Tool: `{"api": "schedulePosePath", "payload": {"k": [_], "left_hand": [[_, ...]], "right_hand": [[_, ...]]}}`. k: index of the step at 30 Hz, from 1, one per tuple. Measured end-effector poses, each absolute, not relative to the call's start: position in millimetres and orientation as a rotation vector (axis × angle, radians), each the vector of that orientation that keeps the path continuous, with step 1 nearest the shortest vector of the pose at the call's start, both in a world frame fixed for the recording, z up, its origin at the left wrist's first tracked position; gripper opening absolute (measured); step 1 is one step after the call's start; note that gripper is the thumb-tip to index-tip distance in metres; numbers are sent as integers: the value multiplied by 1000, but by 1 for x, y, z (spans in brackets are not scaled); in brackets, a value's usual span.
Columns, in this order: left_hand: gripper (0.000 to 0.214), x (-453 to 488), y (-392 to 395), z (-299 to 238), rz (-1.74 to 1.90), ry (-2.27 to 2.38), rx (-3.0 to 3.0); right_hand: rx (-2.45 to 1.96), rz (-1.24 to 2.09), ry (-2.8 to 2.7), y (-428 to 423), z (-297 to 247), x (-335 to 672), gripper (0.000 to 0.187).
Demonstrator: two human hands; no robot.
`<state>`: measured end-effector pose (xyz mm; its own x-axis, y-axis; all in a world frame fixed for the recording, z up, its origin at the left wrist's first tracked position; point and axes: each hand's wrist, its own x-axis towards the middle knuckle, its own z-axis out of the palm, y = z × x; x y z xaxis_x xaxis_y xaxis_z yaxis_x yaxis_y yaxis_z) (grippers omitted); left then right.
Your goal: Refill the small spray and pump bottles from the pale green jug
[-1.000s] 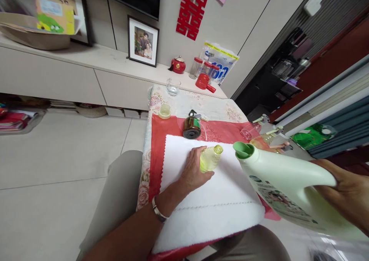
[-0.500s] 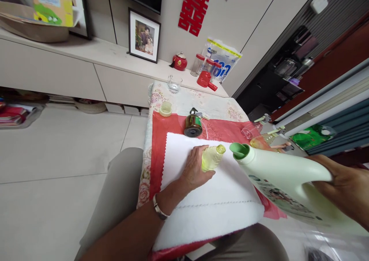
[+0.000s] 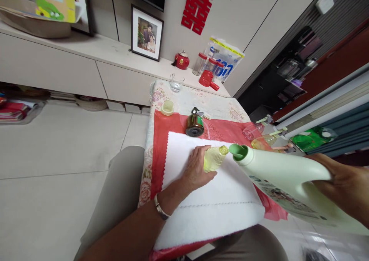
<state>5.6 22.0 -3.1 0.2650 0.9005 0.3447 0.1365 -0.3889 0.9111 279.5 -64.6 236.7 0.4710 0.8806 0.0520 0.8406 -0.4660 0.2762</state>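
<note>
My left hand (image 3: 198,170) is wrapped round a small clear yellow bottle (image 3: 215,159), tilted so its uncapped mouth points up and right. My right hand (image 3: 343,180) grips the handle of a large pale green detergent jug (image 3: 285,168), which lies tipped on its side. The jug's green spout (image 3: 238,150) is right beside the bottle's mouth; whether they touch I cannot tell. No stream of liquid shows between them. Under the bottle spreads a white cloth (image 3: 184,153) with a zigzag edge. Behind it lies a brown pump bottle (image 3: 195,124), its base toward me.
A translucent yellowish cap (image 3: 167,108) and a glass cup (image 3: 176,83) stand on the flowered tablecloth (image 3: 198,93). Spray bottles (image 3: 265,140) lie at the right edge on red cloth (image 3: 161,138). A red pot (image 3: 182,60), jars (image 3: 199,64) and framed photo (image 3: 147,33) line the cabinet.
The bottle's mouth and the jug's spout have come slightly closer together. My view has shifted a little; both hands keep their hold.
</note>
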Motion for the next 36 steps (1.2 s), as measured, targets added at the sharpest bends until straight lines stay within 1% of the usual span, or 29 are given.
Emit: {"api": "schedulePosePath", "payload": {"k": [3, 6, 12, 18, 29, 36], "left_hand": [[84, 6, 22, -2, 1198, 951, 1729], [83, 6, 22, -1, 1199, 953, 1729], [84, 6, 22, -1, 1182, 954, 1740], [83, 6, 22, -2, 1183, 957, 1757], [83, 6, 23, -2, 1166, 975, 1759], [85, 6, 23, -2, 1165, 970, 1758]], "right_hand": [[2460, 330, 1533, -64, 236, 287, 59], [2437, 388, 1541, -63, 236, 291, 60], [2430, 359, 1559, -61, 239, 289, 59], [2377, 402, 1639, -60, 240, 291, 57], [2070, 757, 1934, -66, 232, 319, 51], [1982, 801, 1985, -66, 234, 325, 48]]}}
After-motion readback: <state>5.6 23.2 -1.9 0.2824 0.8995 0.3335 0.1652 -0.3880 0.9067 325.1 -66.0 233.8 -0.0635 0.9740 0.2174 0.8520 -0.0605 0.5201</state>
